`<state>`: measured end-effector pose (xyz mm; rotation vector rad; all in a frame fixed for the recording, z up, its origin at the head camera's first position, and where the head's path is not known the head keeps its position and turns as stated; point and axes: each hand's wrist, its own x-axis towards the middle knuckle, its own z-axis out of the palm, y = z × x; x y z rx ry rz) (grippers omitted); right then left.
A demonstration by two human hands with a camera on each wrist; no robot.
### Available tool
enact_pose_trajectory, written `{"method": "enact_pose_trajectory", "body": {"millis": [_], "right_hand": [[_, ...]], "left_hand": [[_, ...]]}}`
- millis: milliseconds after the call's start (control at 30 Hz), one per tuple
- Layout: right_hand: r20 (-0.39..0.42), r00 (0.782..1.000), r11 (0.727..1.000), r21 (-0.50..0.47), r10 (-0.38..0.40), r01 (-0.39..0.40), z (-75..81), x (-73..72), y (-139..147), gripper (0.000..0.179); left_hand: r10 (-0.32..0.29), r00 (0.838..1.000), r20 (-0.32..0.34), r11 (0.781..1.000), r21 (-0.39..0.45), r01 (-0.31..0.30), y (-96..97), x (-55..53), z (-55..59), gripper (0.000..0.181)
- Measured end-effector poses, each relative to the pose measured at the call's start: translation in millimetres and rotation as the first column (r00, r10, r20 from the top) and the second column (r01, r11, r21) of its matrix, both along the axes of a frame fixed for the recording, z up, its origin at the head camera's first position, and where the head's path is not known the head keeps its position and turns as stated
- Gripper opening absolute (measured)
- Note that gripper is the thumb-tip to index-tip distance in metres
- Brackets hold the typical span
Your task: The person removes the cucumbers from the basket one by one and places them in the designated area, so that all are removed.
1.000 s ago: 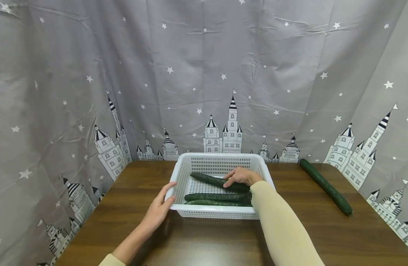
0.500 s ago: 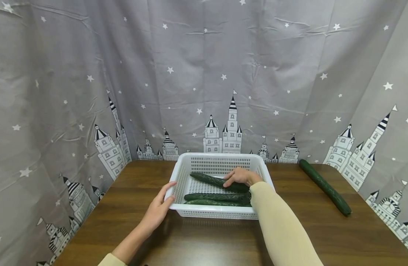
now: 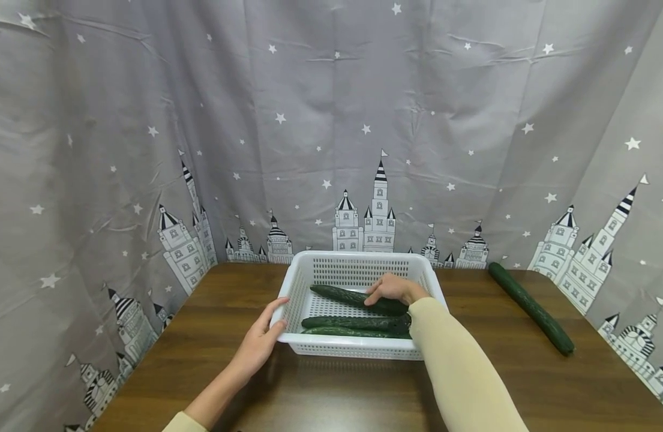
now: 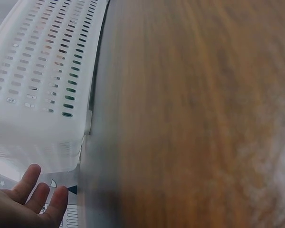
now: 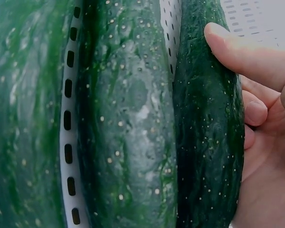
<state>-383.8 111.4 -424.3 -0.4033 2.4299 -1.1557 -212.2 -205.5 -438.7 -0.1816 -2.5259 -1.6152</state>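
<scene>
A white plastic basket (image 3: 358, 350) with slotted walls stands on the wooden table. Three dark green cucumbers lie inside it. My right hand (image 3: 393, 288) grips the farthest cucumber (image 3: 336, 293), thumb on the near side and fingers on the far side, as the right wrist view shows. Nearer the front wall lie a middle cucumber (image 3: 347, 323) and the front cucumber (image 3: 342, 331), the latter partly hidden by the rim. My left hand (image 3: 260, 339) holds the basket's left end at the rim; in the left wrist view several of its fingertips (image 4: 61, 195) show below the basket's corner.
Another cucumber (image 3: 531, 307) lies slantwise on the table (image 3: 331, 396) to the right of the basket. Behind the table hangs a grey curtain (image 3: 309, 90) printed with stars and castles. My right sleeve covers the basket's front right corner.
Both hands keep their places on the basket and the farthest cucumber. The whole head view has shifted slightly; nothing else has visibly moved.
</scene>
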Motion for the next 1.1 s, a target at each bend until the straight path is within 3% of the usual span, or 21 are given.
{"method": "enact_pose_trajectory", "body": {"millis": [733,1100], "right_hand": [[-0.085,0.996,1.000,0.022,0.018,-0.017,12.1,-1.2,3,0.038],[-0.112,0.993,0.999,-0.007,0.044,-0.045,33.8,-4.6,11,0.042]], "left_hand": [[0.018,1.000,0.014,1.000,0.003,-0.018,0.9,1.3,-0.3,0.046],[0.017,1.000,0.017,1.000,0.011,-0.017,1.1,1.6,-1.2,0.046]]}}
